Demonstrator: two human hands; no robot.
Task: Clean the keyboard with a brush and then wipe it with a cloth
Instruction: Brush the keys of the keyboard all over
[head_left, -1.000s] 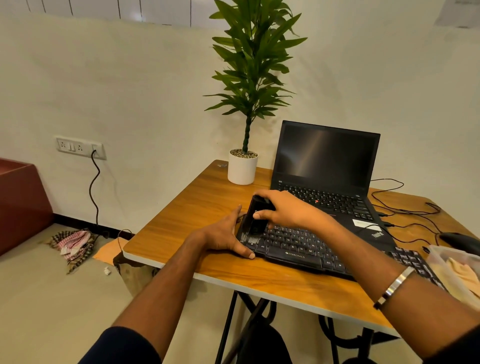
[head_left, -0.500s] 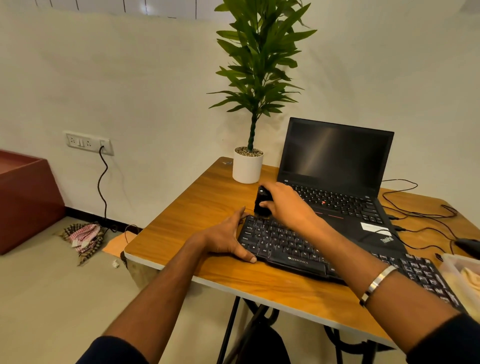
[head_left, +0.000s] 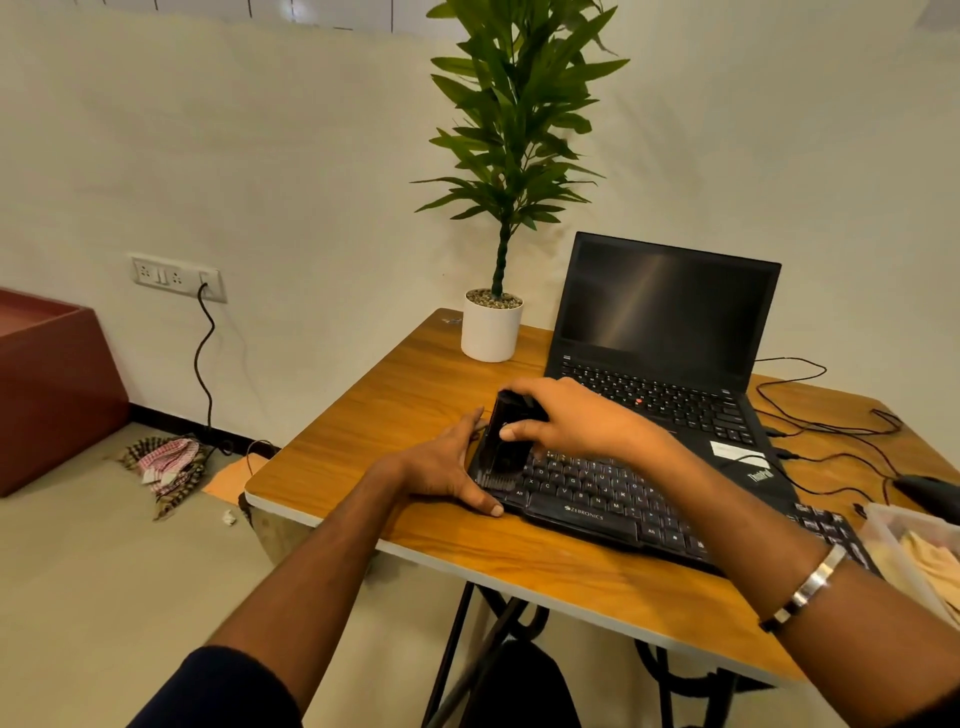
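- Wooden table (head_left: 426, 374) on black legs, against a pale wall (head_left: 311, 156) with a socket strip (head_left: 176, 277) and a dangling black cable (head_left: 205, 364).
- Black keyboard (head_left: 613, 499) near the front edge, long axis running from near left to far right, slightly skewed to that edge, left end towards the left hand.
- Left hand (head_left: 441, 470) beside the keyboard's left end, fingers fairly straight, thumb tip pressed at the near left corner, nothing gripped.
- Right hand (head_left: 576, 421) curled around a black brush (head_left: 506, 441), thumb on its near face.
- Brush standing nearly upright, long axis tipped a little to the left, bristles pointing down onto the leftmost keys.
- Open laptop (head_left: 660, 332) with a dark screen just behind the keyboard.
- Potted plant (head_left: 493, 322) at the far left corner.
- Clear tub (head_left: 883, 519) with a yellowish cloth (head_left: 930, 561) at the right edge.
- Checked rag (head_left: 166, 462) on the floor below the socket.
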